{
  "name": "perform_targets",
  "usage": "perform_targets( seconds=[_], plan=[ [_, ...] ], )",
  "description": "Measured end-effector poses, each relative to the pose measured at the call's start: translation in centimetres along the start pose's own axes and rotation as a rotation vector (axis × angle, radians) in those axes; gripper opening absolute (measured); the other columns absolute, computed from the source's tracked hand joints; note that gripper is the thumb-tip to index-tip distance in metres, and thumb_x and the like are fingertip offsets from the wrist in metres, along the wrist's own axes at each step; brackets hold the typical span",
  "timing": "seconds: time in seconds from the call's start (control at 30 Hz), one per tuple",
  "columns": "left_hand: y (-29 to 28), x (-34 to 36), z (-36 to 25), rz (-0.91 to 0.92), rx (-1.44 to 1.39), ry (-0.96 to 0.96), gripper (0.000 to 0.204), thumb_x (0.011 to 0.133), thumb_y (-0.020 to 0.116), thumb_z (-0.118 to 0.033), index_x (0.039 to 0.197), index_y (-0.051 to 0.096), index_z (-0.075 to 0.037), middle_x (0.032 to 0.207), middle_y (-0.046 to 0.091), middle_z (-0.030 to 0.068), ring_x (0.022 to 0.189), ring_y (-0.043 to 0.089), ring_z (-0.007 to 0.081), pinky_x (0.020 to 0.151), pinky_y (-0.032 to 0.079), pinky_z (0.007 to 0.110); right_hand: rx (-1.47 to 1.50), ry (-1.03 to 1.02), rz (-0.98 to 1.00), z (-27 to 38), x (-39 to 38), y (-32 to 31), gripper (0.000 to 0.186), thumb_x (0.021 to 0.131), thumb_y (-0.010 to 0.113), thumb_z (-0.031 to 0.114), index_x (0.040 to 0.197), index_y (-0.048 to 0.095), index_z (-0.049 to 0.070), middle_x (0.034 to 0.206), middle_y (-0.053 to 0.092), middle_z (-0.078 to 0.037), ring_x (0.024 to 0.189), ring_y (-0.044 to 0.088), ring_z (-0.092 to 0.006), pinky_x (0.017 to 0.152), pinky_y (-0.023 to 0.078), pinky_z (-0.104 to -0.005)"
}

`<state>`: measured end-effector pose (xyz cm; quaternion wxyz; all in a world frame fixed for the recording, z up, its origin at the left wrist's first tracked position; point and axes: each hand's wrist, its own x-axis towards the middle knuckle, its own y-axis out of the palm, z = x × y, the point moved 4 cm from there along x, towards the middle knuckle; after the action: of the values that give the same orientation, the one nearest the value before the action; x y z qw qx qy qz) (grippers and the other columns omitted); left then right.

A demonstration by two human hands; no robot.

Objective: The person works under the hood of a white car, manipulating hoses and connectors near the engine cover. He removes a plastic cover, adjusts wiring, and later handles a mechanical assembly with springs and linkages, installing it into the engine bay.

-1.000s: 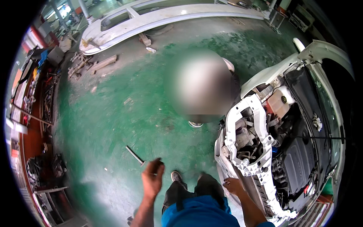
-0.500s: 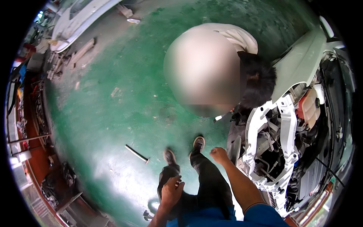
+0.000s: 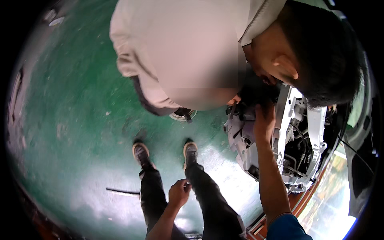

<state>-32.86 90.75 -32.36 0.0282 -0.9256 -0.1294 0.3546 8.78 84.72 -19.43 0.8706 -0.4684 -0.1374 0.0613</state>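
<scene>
My right hand (image 3: 265, 122) reaches forward to the front of a car, fingers stretched over a dark part beside the white metal front frame (image 3: 283, 108). Its fingertips merge with the shadow there, so whether they press on the part is unclear. Left of that hand is a grey and dark part (image 3: 245, 134) of the car's front. My left hand (image 3: 179, 193) hangs in front of my legs, fingers curled in and nothing visible in them. Across from me a co-worker in a light top (image 3: 180, 44) bends over the same corner; a hand of theirs (image 3: 235, 100) shows there.
A long thin bar (image 3: 122, 192) lies on the green floor (image 3: 72, 120), left of my shoes. A round metal object (image 3: 183, 115) sits on the floor below the co-worker. The engine bay (image 3: 298, 144) with hoses lies on the right, and a dark thin line (image 3: 356, 154) crosses beyond it.
My right hand has gone from hanging closed beside the car to reaching onto its front. The view has moved closer to the co-worker and the car. My left hand stays curled.
</scene>
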Motion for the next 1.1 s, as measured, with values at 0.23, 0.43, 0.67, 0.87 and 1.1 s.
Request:
perform_targets(
  seconds=[0.23, 0.43, 0.67, 0.87, 1.1],
  plan=[
    [-3.5, 6.2, 6.2, 0.197, 0.300, -0.133, 0.028, 0.094, 0.074, -0.029, 0.112, 0.074, -0.007, 0.102, 0.079, 0.0170, 0.095, 0.076, 0.0374, 0.083, 0.060, 0.047, -0.282, -0.315, 0.034, 5.1, 1.7, -4.7, 0.033, 0.090, 0.073, 0.001, 0.123, 0.069, -0.001, 0.119, 0.072, -0.020, 0.113, 0.070, -0.0369, 0.100, 0.053, -0.0423],
    [-4.7, 12.1, -3.2, 0.371, 0.180, 0.239, 0.029, 0.093, 0.078, -0.029, 0.111, 0.074, -0.008, 0.094, 0.077, 0.0119, 0.088, 0.075, 0.0314, 0.078, 0.060, 0.044, -0.398, -0.004, -0.104, 0.1, 2.2, -12.0, 0.058, 0.094, 0.076, 0.013, 0.146, 0.055, -0.001, 0.139, 0.062, -0.022, 0.127, 0.063, -0.0375, 0.104, 0.052, -0.0462],
    [-4.6, 21.2, -25.1, 0.213, -0.110, 0.944, 0.028, 0.099, 0.073, -0.018, 0.120, 0.071, 0.000, 0.108, 0.075, 0.0160, 0.096, 0.075, 0.0261, 0.081, 0.059, 0.037, -0.468, -0.290, 0.131, -2.7, -1.0, -11.9, 0.083, 0.091, 0.079, 0.042, 0.152, 0.049, -0.006, 0.162, 0.040, -0.030, 0.146, 0.045, -0.0481, 0.119, 0.038, -0.0569],
    [3.8, 29.5, -36.0, 0.458, -0.577, 0.640, 0.034, 0.106, 0.066, -0.022, 0.133, 0.067, -0.001, 0.118, 0.075, 0.0097, 0.105, 0.073, 0.0192, 0.090, 0.056, 0.032, -0.511, -0.310, 0.118, -2.7, -1.9, -11.6, 0.089, 0.080, 0.086, 0.024, 0.152, 0.045, -0.007, 0.162, 0.037, -0.031, 0.146, 0.042, -0.0510, 0.119, 0.040, -0.0540],
    [7.4, 29.1, -33.3, 0.398, -0.512, 0.642, 0.028, 0.102, 0.069, -0.016, 0.121, 0.070, 0.005, 0.097, 0.075, 0.0062, 0.081, 0.072, 0.0133, 0.073, 0.056, 0.029, -0.487, -0.375, 0.094, -2.7, -1.8, -11.4, 0.086, 0.081, 0.085, 0.024, 0.150, 0.046, -0.008, 0.158, 0.039, -0.036, 0.145, 0.041, -0.0550, 0.117, 0.042, -0.0559]
  ],
)
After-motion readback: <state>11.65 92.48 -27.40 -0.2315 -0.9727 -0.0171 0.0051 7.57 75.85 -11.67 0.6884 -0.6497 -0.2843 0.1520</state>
